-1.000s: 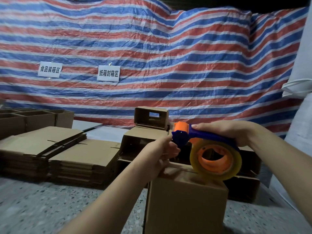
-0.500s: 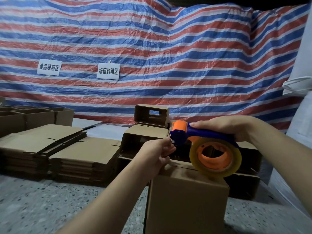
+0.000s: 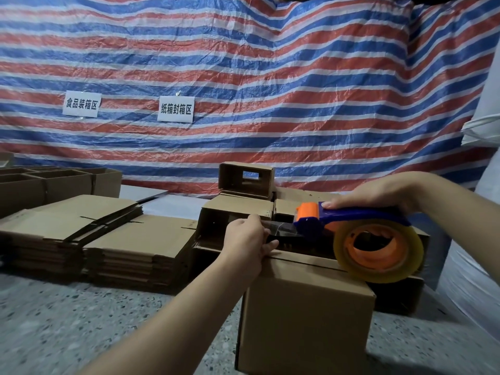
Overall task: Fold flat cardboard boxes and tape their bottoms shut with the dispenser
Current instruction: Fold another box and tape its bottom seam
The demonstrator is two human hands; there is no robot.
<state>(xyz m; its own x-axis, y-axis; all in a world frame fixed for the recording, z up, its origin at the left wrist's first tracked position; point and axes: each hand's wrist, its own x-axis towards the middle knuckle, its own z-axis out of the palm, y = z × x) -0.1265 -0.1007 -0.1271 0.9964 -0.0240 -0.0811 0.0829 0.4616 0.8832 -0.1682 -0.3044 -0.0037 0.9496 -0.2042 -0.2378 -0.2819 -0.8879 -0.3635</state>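
A folded cardboard box [image 3: 303,315] stands in front of me with its closed flaps facing up. My right hand [image 3: 378,192] grips the blue handle of the tape dispenser [image 3: 351,226], whose orange-cored clear roll hangs over the box's top right. A strip of clear tape [image 3: 282,230] runs left from the dispenser's head. My left hand [image 3: 247,238] pinches the strip's free end at the box's far left top edge.
Stacks of flat cardboard boxes [image 3: 89,234] lie to the left on the speckled floor [image 3: 81,328]. Opened boxes [image 3: 244,180] are piled behind the box, more at far left [image 3: 54,182]. A striped tarp [image 3: 243,77] hangs behind; white wrapped goods [image 3: 481,239] stand right.
The dispenser has moved right, away from my left hand, drawing out a stretch of tape between them. My left hand stays at the box's top edge.
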